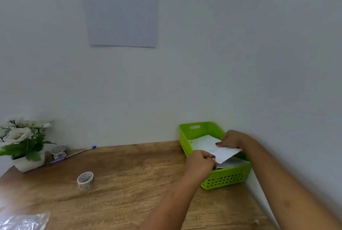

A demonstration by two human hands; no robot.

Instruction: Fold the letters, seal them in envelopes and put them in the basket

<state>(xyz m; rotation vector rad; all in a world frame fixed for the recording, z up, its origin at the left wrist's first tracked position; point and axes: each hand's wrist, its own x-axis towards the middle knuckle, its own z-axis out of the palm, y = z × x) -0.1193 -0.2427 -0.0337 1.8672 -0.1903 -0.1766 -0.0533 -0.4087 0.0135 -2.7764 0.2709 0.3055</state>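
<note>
A lime green perforated basket [224, 179] stands at the table's right side against the wall. Over its opening I hold a white envelope [224, 153], tilted, with both hands. My left hand [199, 164] pinches its near left edge. My right hand [231, 140] pinches its far edge, thumb on top. More white envelopes [201, 142] lie inside the basket, partly hidden under the held one.
A roll of patterned tape [85, 180] stands on the wooden table [129, 183] at left of centre. At the far left are a white pot of flowers [23, 144], a second tape roll [58, 151] and a blue pen [74, 154]. Clear plastic wrap [24, 220] lies at the near left corner.
</note>
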